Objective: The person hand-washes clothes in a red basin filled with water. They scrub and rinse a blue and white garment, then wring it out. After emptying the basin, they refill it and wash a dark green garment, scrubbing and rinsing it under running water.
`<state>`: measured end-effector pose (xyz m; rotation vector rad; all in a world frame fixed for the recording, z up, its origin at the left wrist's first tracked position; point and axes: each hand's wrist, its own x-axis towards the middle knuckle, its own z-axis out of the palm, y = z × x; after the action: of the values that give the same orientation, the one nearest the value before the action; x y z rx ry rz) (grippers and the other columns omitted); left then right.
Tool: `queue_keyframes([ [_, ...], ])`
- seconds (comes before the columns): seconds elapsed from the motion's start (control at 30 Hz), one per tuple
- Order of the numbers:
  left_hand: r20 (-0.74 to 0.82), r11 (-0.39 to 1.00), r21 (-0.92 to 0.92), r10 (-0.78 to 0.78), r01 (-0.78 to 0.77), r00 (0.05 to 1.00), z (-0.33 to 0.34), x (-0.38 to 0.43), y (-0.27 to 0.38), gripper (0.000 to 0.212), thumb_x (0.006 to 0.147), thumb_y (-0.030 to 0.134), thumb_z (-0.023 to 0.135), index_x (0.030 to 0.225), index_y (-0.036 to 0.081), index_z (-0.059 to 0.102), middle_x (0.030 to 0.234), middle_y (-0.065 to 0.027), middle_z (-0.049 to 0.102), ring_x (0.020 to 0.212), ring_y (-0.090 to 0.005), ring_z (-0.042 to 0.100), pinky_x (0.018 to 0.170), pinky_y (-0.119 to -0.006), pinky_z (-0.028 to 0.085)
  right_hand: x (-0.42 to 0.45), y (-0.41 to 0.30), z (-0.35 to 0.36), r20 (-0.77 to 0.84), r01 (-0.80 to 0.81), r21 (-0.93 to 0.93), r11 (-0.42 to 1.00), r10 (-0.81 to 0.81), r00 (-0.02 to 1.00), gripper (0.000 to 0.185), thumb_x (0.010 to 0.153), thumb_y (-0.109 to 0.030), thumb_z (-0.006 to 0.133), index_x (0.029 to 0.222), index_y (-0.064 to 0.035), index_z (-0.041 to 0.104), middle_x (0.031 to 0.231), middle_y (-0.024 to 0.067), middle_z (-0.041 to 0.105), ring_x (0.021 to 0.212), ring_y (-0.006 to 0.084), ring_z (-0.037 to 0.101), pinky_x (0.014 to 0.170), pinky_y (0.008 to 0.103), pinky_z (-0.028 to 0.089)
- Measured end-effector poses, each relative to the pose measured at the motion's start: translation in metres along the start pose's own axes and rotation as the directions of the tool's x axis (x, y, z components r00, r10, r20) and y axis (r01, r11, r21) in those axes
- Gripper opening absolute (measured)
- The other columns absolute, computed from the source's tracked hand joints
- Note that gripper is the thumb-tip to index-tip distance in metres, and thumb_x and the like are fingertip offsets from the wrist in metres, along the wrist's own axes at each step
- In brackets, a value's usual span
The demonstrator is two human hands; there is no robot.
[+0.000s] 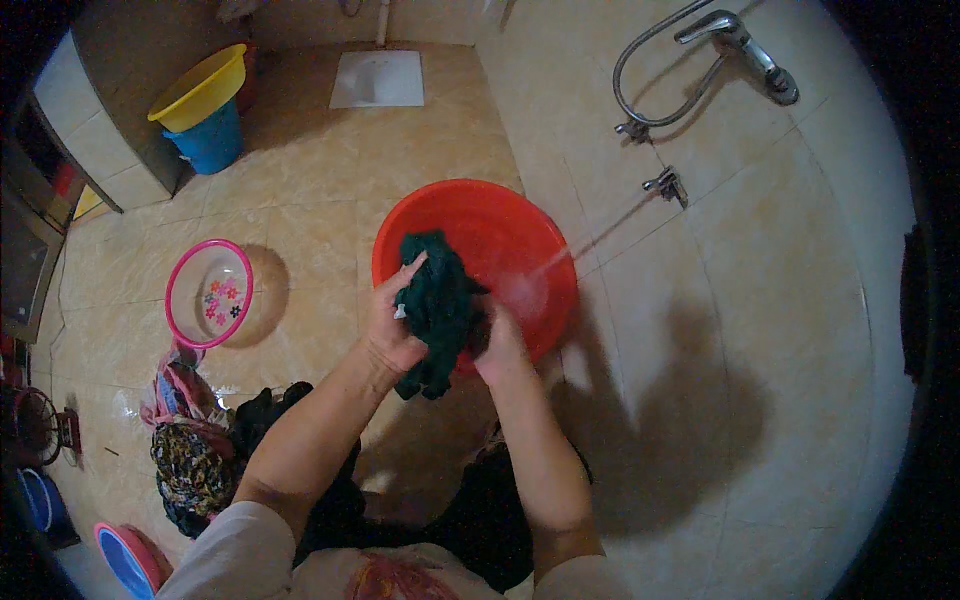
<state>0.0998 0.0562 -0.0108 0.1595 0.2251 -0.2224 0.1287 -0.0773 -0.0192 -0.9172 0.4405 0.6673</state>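
Note:
Between both hands I hold a bunched, dark green cloth point(439, 300), which looks like a garment, over the near left rim of a large red plastic basin point(480, 202). My left hand point(394, 322) grips its left side, the thumb and fingers spread around it, and a small white tag shows there. My right hand point(499, 341) is on its lower right side, the fingers partly hidden behind the fabric. From a wall tap point(666, 184) on the right, a stream of water point(592, 244) runs into the basin and splashes at its right side.
Left on the tiled floor stand a pink-rimmed basin point(171, 300) with flower prints and a pile of wet clothes point(195, 457). A yellow basin point(202, 86) sits on a blue bucket point(210, 139) at the back. A squat toilet point(377, 79) and shower mixer point(739, 52) lie beyond.

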Motion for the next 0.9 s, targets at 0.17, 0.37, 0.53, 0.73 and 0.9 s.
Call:
queue_keyframes([
  [0.17,-0.045,0.990,0.142,0.017,-0.011,0.999,0.021,-0.011,0.005,0.033,0.083,0.035,0.055,0.103,0.008,0.059,0.104,-0.0090,0.061,0.097,-0.0256,0.055,0.089,-0.039,0.043,0.008,-0.019,-0.018,-0.017,0.437,0.277,0.856,-0.451,0.893,0.054,0.067,-0.011,0.050,0.121,-0.0076,0.049,0.118,0.0103,0.051,0.112,0.0258,0.046,0.099,0.0390,0.035],
  [0.37,-0.207,0.965,0.195,0.213,-0.173,0.955,-0.011,0.009,0.007,0.043,0.084,0.048,0.050,0.101,0.009,0.057,0.097,-0.0081,0.061,0.092,-0.0248,0.056,0.083,-0.038,0.046,-0.014,0.002,0.020,0.274,0.838,-0.441,0.320,-0.842,0.466,0.082,0.066,-0.004,0.054,0.141,-0.0086,0.019,0.139,0.0142,0.028,0.119,0.0267,0.039,0.102,0.0406,0.030],
  [0.53,-0.271,0.858,0.495,0.304,-0.138,0.914,-0.020,0.004,0.000,0.033,0.085,0.048,0.053,0.073,0.018,0.049,0.062,0.0025,0.048,0.057,-0.0111,0.046,0.053,-0.029,0.041,-0.028,0.041,0.032,0.746,0.806,-0.518,-0.287,-0.613,0.261,0.021,0.070,-0.023,0.066,0.083,-0.0085,0.059,0.082,0.0129,0.050,0.077,0.0318,0.055,0.061,0.0396,0.045],
  [0.73,-0.380,0.899,0.436,0.225,-0.040,0.897,0.008,-0.001,-0.039,0.041,0.085,0.048,0.049,0.100,0.010,0.058,0.084,-0.0036,0.062,0.071,-0.0166,0.057,0.068,-0.032,0.048,0.010,0.001,0.016,0.255,0.645,-0.754,0.122,-0.851,0.459,0.021,0.076,-0.023,0.063,0.071,-0.0042,0.054,0.067,0.0136,0.049,0.058,0.0331,0.051,0.051,0.0405,0.042],
  [0.9,-0.201,0.954,0.295,0.122,-0.058,0.972,-0.024,0.004,0.000,0.044,0.083,0.055,0.046,0.074,0.013,0.055,0.070,-0.0032,0.057,0.064,-0.0163,0.055,0.057,-0.029,0.046,-0.046,0.051,0.036,0.715,0.813,-0.548,-0.197,-0.614,0.333,0.018,0.083,-0.013,0.055,0.070,-0.0010,0.052,0.065,0.0152,0.049,0.060,0.0316,0.052,0.056,0.0361,0.041],
])
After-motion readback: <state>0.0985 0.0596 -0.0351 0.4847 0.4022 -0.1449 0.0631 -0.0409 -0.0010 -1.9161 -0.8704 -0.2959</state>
